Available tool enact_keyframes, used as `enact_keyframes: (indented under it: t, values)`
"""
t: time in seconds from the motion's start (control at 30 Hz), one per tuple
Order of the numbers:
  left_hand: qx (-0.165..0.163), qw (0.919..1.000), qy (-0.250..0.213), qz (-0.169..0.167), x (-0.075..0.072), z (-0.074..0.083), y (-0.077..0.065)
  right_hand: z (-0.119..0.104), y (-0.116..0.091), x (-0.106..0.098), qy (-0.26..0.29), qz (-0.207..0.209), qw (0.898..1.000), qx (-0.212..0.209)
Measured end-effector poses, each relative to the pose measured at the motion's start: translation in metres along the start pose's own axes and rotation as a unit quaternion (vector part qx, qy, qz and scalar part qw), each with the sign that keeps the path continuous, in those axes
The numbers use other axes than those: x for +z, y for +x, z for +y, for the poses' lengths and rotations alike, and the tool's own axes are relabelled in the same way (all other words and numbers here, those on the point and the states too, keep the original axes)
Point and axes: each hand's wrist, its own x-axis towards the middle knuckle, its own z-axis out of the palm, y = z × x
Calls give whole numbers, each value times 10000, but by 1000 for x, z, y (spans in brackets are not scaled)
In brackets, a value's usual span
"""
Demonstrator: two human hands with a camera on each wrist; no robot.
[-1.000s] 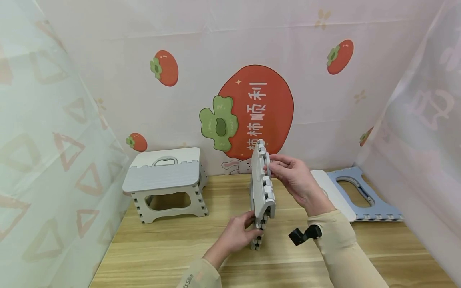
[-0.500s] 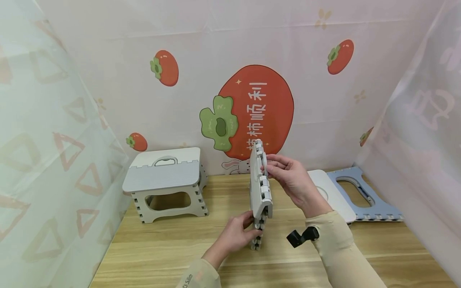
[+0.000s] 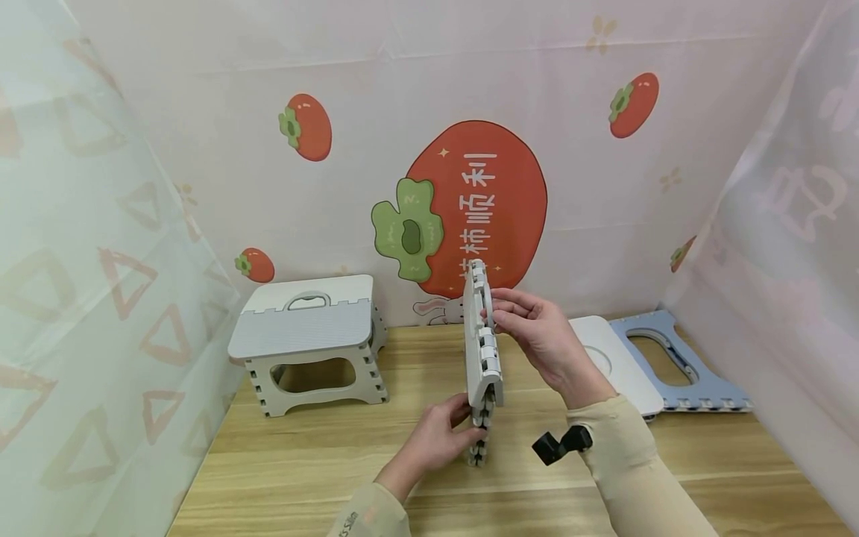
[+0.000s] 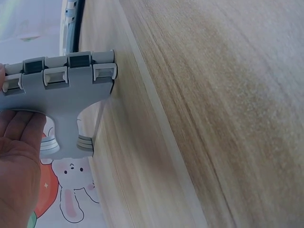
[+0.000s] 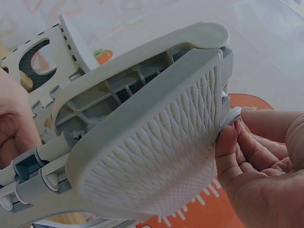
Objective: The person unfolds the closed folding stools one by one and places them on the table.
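A pale grey-white folding stool [image 3: 475, 350] stands nearly folded and edge-on on the table, its two seat halves hanging back to back with a narrow gap between them. Low on its near side, my left hand [image 3: 439, 436] grips the leg frame; in the left wrist view, the fingers [image 4: 21, 128] pass through the frame's cut-out. My right hand [image 3: 540, 335] pinches the carry handle [image 5: 230, 118] at the hinge line between thumb and fingers. The textured seat half [image 5: 156, 152] faces the right wrist camera, and ribs show inside the gap.
An unfolded grey-white stool [image 3: 305, 328] stands on the wooden table [image 3: 322, 462] at the left. On the right lies a white and blue folding stool [image 3: 678, 365], flat and partly behind my right arm. Printed cloth [image 3: 429, 67] encloses the back and both sides.
The upper part of the stool has swung slightly left, with its seat halves a little closer together. My right hand has moved left with it; my left hand has hardly moved.
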Motion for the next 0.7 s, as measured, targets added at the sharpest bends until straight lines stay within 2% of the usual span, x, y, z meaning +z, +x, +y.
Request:
enact_keyframes:
  t: [0.4, 0.7]
  values:
    - [-25, 9998, 178, 43, -1, -2, 0, 1, -2, 1, -18, -52, 10000, -18]
    - [-3, 10000, 80, 48, -2, -3, -1, 1, -4, 1, 3, -95, 10000, 18]
